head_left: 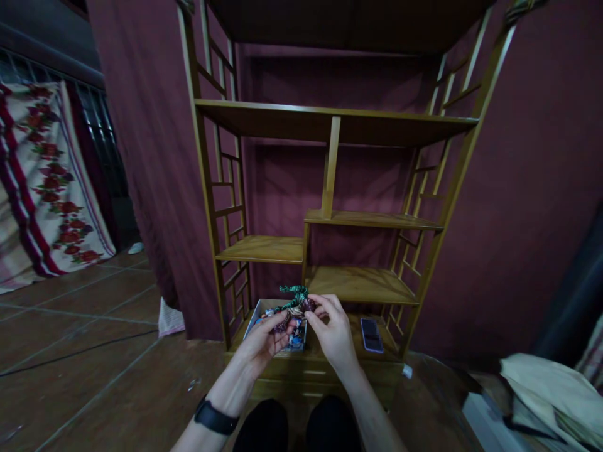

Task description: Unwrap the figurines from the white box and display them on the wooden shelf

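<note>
In front of the shelf, a small green, tan and dark red object [296, 295] is between my two hands. It has thin, limb-like green parts with dark stripes; its exact kind I cannot make out. My left hand [264, 342] has its palm turned up and its fingers closed round the lower, dark red part. From the other side my right hand [333, 329] pinches the object with thumb and fingertips. Below and behind the hands, an open pale box [255, 316] holds several small blue, white and dark things, partly hidden by my left hand.
A wooden shelf unit [264, 250] with stepped boards rises ahead. On its low board, right of my hands, lies a phone [372, 334]. Drawers [313, 373] sit beneath, close to my knees. Cream cloth [549, 383] is piled at right; a cable [80, 351] crosses the left floor.
</note>
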Available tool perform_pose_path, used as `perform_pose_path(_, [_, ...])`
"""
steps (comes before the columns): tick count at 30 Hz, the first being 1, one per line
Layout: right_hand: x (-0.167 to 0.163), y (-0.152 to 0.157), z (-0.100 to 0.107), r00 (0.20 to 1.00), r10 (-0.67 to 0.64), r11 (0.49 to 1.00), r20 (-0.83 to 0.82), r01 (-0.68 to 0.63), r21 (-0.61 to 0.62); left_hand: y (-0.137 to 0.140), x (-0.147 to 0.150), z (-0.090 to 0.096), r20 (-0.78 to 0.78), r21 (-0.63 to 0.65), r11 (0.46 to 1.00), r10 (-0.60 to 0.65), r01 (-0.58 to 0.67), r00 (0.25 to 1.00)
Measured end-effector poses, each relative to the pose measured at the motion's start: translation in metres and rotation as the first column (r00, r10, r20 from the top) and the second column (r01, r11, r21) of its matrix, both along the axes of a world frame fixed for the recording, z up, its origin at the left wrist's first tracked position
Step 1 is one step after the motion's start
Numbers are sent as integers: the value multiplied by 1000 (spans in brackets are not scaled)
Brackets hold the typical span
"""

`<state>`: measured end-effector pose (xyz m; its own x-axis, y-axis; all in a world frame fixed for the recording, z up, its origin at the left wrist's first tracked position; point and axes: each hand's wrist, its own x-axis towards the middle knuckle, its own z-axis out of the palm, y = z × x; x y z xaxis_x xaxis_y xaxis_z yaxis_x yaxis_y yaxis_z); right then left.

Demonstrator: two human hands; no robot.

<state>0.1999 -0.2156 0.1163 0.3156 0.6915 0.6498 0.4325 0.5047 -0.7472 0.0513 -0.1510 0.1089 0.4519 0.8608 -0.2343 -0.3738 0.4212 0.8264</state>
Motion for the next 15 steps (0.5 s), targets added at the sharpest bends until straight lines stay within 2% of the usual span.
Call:
perform_pose_path(7, [9, -1, 3, 1000, -14, 999, -21, 14, 33, -6, 2, 26, -21, 260, 961, 100, -91, 995])
perform_pose_path(11, [11, 0, 1, 997, 28, 999, -67, -25, 45, -10, 5, 35, -21, 407, 901, 171, -148, 985])
perform_pose_path(15, [13, 3, -5, 994, 28, 999, -107, -24, 35, -13, 10, 35, -66, 506, 845, 237, -172, 969])
